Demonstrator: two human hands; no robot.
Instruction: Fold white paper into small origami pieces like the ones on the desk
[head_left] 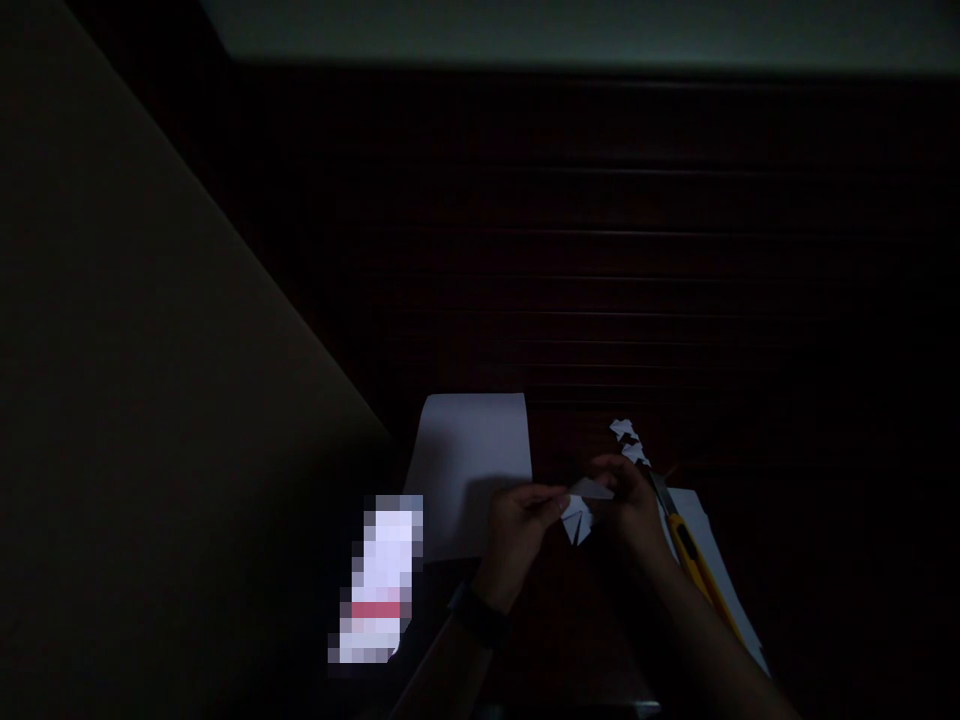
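Observation:
My left hand (517, 530), with a dark band on its wrist, pinches a small folded piece of white paper (577, 525) between thumb and fingertips. My right hand (630, 505) is closed at the right end of a pale triangular paper flap (591, 488), which sits against the top of the folded piece. Whether the two are joined cannot be told in the dim light. Beyond my right hand lie several small folded white paper pieces (628, 440) in a row. A yellow utility knife (697, 565) with its blade out rests beside my right forearm.
A large white sheet (472, 430) lies left of my hands on the dark table. More white paper (720, 560) is under the knife. A bright, blurred-out screen (382, 570) glows at lower left. A plain panel (112, 350) rises at the left.

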